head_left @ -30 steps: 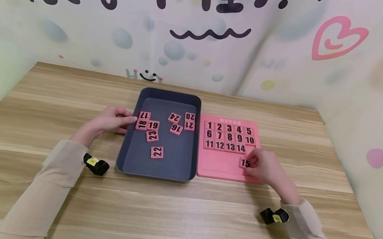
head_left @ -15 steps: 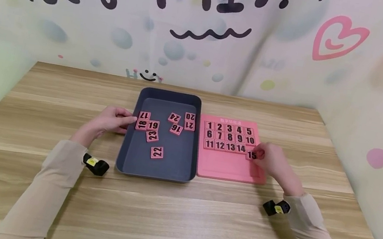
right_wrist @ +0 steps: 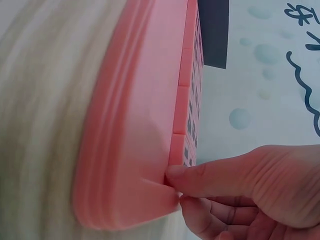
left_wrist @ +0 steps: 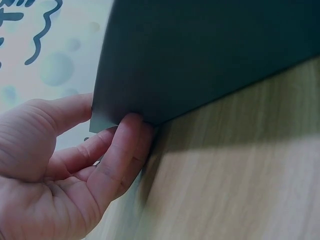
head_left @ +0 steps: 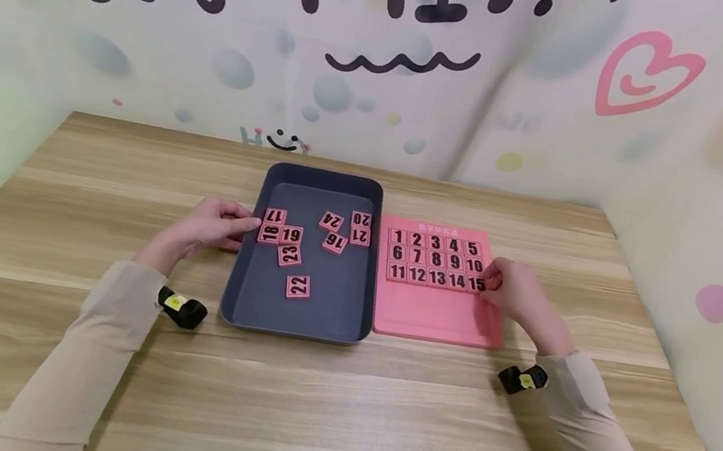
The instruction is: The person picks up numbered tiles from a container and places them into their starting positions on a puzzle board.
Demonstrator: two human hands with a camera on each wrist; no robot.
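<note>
My left hand [head_left: 214,224] holds the left wall of a dark grey tray [head_left: 297,319], thumb over the rim and fingers against the outside, as the left wrist view of the tray's side [left_wrist: 200,55] shows. Right of the tray lies a pink number puzzle board [head_left: 429,313]. Three rows of tiles fill its upper part, running from 1 to 15. With thumb and fingertips my right hand [head_left: 522,297] pinches tile 15 [head_left: 476,284] at the right end of the third row. In the right wrist view the thumb [right_wrist: 200,179] presses that tile's side [right_wrist: 176,150].
Loose number tiles lie in the tray, among them 22 [head_left: 298,286], 19 [head_left: 290,235] and 16 [head_left: 334,242]. Some are turned sideways or upside down. Tray and board stand side by side on a wooden table [head_left: 317,416], with a printed wall [head_left: 212,91] behind.
My right hand has moved tile 15 up and to the right, from the board's lower part into line after 14. The left hand has stayed on the tray.
</note>
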